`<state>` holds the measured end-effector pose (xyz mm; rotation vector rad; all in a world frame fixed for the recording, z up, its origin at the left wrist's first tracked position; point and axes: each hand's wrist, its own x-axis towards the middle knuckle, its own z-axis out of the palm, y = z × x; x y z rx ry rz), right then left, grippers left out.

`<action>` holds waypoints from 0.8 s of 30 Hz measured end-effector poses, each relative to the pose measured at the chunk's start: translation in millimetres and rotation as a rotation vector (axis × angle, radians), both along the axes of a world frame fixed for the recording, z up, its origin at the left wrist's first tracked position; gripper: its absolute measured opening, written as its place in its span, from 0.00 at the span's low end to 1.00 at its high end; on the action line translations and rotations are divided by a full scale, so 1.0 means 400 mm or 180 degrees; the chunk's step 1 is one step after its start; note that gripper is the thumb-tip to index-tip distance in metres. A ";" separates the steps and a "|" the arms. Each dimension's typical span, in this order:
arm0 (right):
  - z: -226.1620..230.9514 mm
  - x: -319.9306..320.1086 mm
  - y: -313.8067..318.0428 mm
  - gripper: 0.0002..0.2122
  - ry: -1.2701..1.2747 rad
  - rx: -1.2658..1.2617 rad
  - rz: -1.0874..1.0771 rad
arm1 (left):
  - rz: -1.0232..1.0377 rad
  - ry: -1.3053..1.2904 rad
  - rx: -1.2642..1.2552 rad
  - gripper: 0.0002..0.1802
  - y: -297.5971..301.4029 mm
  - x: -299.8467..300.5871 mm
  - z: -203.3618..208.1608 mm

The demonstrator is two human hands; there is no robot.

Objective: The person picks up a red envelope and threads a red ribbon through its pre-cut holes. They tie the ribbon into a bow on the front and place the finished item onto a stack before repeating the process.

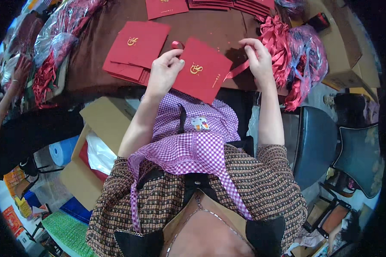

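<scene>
My left hand (165, 73) pinches the upper left edge of a flat red paper packet (208, 64) between thumb and fingers. The packet bears a gold emblem and is tilted over the table's near edge. A loop of red ribbon (176, 44) sticks out at its upper left. From its right edge another length of ribbon (240, 70) runs to my right hand (259, 62). That hand is closed on the ribbon, its index finger and thumb curving leftward. Just left of my left hand lies a stack of similar red packets (135, 47).
A brown cloth covers the table (201, 25). More packets (167, 7) lie along its far side. Bunches of red ribbon (274, 47) and plastic-wrapped bundles (306, 55) lie at right. An open cardboard box (83, 171) stands below left. Another person's hand (21, 68) is at far left.
</scene>
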<state>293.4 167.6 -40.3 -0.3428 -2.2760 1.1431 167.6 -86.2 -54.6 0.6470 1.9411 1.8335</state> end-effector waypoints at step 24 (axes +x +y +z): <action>-0.039 -0.110 -0.250 0.05 0.0461 0.1500 0.0089 | -0.0093 -0.0210 -0.0203 0.19 0.018 0.017 -0.011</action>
